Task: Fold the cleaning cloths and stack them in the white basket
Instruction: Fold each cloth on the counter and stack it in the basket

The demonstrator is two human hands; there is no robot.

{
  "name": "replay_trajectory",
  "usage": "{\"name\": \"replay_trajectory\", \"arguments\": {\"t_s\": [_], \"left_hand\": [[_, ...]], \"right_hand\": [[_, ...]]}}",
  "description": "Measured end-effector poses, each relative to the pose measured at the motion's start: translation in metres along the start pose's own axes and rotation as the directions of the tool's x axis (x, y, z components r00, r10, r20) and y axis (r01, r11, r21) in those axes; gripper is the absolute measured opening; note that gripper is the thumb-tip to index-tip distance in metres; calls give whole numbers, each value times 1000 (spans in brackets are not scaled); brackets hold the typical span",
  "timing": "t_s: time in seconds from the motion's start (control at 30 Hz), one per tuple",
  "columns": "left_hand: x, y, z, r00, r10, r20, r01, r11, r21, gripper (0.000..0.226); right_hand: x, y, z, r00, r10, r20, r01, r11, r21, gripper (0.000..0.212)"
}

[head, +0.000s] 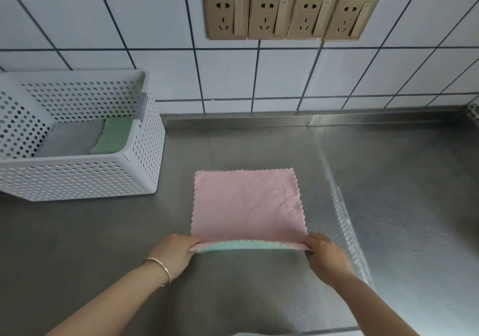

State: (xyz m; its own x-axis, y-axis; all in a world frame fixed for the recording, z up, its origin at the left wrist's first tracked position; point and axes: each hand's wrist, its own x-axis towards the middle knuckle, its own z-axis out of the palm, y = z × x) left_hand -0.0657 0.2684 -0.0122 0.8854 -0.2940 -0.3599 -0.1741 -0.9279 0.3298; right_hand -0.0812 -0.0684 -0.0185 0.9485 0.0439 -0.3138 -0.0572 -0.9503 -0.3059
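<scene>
A pink cleaning cloth with a scalloped edge lies spread on the steel counter, its green underside showing along the lifted near edge. My left hand pinches the near left corner and my right hand pinches the near right corner, both raised slightly off the counter. The white perforated basket stands at the left. Inside it lie a folded grey cloth and a folded green cloth side by side.
The steel counter runs back to a tiled wall carrying a row of brass-coloured sockets. A bracelet circles my left wrist. The counter's front edge shows at the bottom of the view.
</scene>
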Motion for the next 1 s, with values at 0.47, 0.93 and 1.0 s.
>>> {"name": "replay_trajectory", "arguments": {"t_s": [0.47, 0.93, 1.0], "left_hand": [[54, 0, -32, 882, -462, 99, 383, 575, -723, 14], [105, -1, -15, 779, -627, 33, 585, 706, -398, 28], [105, -2, -15, 775, -631, 31, 591, 707, -389, 28]], "right_hand": [[68, -21, -37, 936, 319, 145, -327, 643, 692, 12], [117, -25, -13, 891, 444, 93, -427, 752, 503, 17], [117, -25, -11, 882, 464, 85, -441, 750, 493, 18]]}}
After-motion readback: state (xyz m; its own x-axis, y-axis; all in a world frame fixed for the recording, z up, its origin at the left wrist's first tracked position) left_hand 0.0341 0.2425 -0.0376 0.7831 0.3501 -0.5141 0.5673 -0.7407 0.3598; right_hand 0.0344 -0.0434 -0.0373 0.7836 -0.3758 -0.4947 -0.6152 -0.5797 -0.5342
